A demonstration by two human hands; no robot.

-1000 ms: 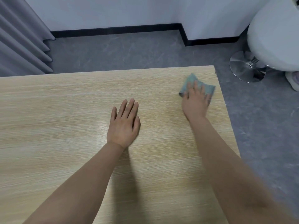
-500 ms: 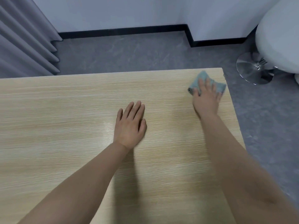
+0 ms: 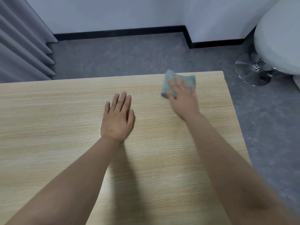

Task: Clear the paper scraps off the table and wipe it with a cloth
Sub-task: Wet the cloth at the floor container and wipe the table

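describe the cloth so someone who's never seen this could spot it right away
Start at the light wooden table and go to its far right corner. There the right hand presses flat on a small crumpled cloth. It is the only blue-green thing on the tabletop; the left hand lies bare beside it.

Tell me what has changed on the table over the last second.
The right hand slid the cloth left along the table's far edge, away from the right corner; its fingers press it flat as before. The left hand stayed flat on the table. No paper scraps show.
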